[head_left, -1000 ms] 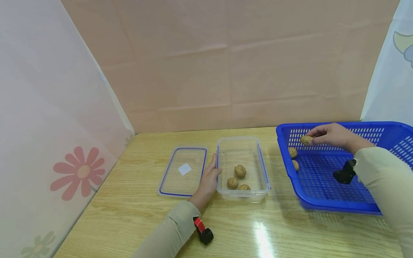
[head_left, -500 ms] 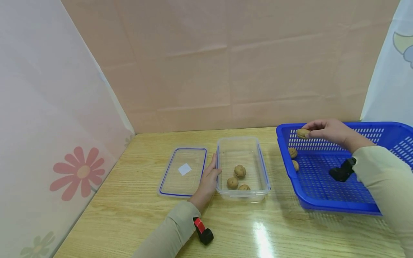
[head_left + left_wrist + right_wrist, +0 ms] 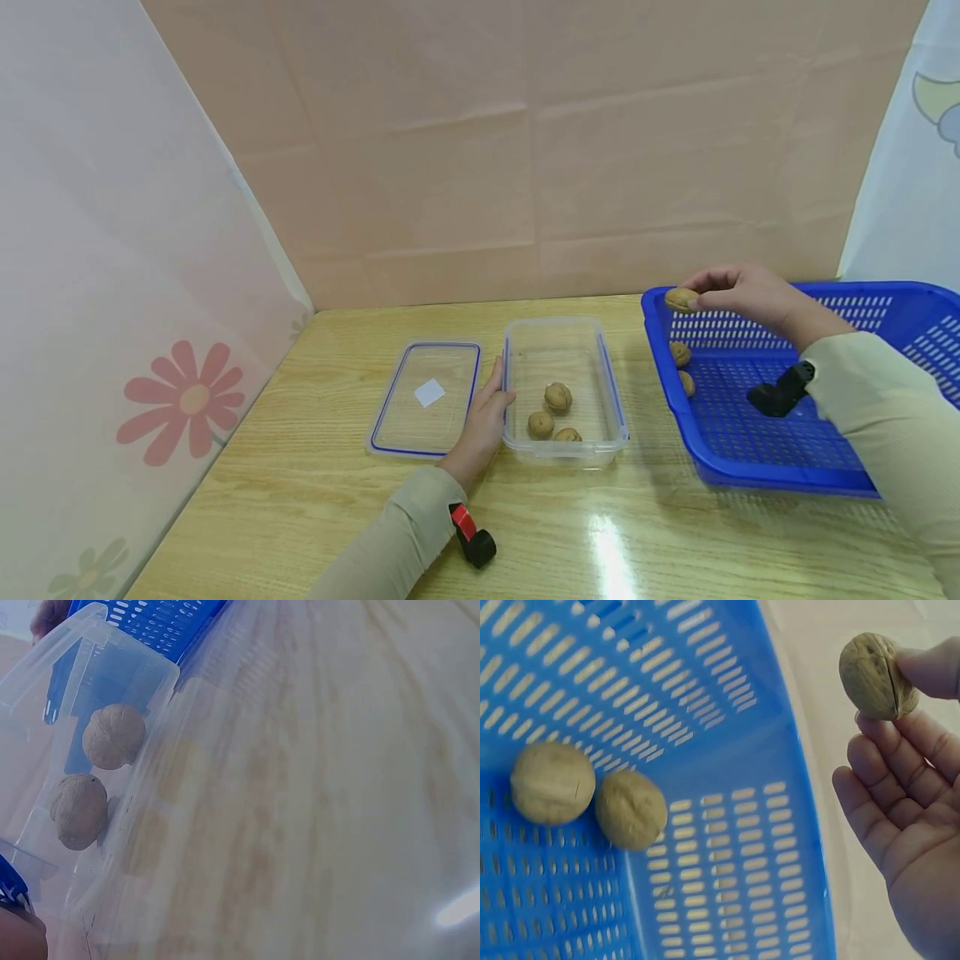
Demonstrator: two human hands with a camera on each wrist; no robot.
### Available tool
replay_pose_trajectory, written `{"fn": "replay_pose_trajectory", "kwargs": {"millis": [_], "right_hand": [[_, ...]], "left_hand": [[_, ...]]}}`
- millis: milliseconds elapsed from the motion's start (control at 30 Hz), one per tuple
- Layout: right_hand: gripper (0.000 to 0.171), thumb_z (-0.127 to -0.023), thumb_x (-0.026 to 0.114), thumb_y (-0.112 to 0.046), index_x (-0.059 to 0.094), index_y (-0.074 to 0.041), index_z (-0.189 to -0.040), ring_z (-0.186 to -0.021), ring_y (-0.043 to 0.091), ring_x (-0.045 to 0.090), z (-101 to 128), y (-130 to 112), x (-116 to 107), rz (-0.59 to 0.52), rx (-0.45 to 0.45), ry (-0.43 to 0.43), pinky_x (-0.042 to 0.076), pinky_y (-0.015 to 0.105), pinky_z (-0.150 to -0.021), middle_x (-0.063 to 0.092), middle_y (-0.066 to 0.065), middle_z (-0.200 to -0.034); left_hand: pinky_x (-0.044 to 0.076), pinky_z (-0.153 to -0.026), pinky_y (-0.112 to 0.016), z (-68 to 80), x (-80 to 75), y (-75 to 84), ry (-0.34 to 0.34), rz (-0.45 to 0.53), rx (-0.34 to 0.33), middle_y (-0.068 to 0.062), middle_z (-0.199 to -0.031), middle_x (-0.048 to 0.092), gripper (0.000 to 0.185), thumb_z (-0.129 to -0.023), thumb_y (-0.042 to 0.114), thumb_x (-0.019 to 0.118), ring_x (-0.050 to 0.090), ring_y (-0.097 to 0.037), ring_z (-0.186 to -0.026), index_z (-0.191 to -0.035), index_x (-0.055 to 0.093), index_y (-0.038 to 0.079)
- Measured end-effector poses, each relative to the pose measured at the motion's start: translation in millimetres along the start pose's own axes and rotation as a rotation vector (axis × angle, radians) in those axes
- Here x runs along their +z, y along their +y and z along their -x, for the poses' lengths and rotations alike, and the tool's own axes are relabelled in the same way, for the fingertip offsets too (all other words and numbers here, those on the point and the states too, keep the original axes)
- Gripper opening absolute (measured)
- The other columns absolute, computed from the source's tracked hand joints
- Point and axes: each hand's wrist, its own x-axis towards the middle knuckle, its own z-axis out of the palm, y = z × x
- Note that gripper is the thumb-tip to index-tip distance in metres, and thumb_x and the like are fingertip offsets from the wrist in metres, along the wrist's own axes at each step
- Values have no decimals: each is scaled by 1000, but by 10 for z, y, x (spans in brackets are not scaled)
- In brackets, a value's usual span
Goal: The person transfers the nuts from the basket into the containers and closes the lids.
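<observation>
My right hand pinches a walnut just above the far left corner of the blue basket; the right wrist view shows that walnut held at my fingertips over the basket rim. Two more walnuts lie against the basket's left wall. A clear plastic container at the table's middle holds three walnuts, two of them seen through its wall in the left wrist view. My left hand rests with straight fingers against the container's left side.
A clear lid with a blue seal lies flat left of the container, beside my left hand. Paper-covered walls stand behind and to the left. The wooden table reaches toward me.
My right hand has lifted the walnut up and leftward, from inside the basket to above its far left corner. The left hand and the container have not moved.
</observation>
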Motion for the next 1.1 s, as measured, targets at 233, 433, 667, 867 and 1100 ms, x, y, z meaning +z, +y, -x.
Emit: {"fn": "replay_pose_trajectory", "kwargs": {"millis": [233, 433, 667, 867, 1100], "right_hand": [[27, -84, 63, -12, 63, 2, -107, -80, 1, 56, -24, -138, 50, -56, -62, 15, 43, 15, -72, 63, -17, -83], [22, -83, 64, -9, 64, 1, -103, -81, 2, 58, -36, -252, 120, -118, -94, 31, 44, 14, -73, 64, -15, -82], [19, -84, 63, -8, 65, -4, -103, -80, 4, 58, -39, -375, 179, -178, -142, 8, 45, 14, -73, 63, -16, -84], [16, -84, 62, -5, 67, -9, -99, -80, 8, 60, -48, -508, 276, -274, -190, 2, 48, 16, -74, 65, -11, -84], [18, -86, 60, -4, 66, -12, -100, -84, 7, 61, -73, -658, 371, -352, -289, -60, 48, 16, -77, 66, -11, -88]], "left_hand": [[4, -116, -41, 29, 2, 84, -5, -15, -6, -8, -155, 1, 57, -96, 9, 32, -1, -27, -142, -147, 6, 2], [4, -116, -41, 18, 12, 77, 4, -7, -8, -7, -155, 2, 58, -96, 9, 33, 0, -26, -142, -147, 7, 3], [4, -116, -41, -1, 24, 82, 3, -9, -8, -7, -155, 3, 58, -96, 9, 33, 1, -27, -142, -148, 7, 4], [4, -115, -43, -16, 30, 62, -1, -6, -7, -9, -155, 3, 58, -96, 8, 33, 1, -29, -142, -147, 7, 3], [3, -115, -43, -139, 40, -170, 30, 8, -6, -5, -155, 4, 58, -96, 9, 33, 1, -25, -142, -148, 9, 10]]}}
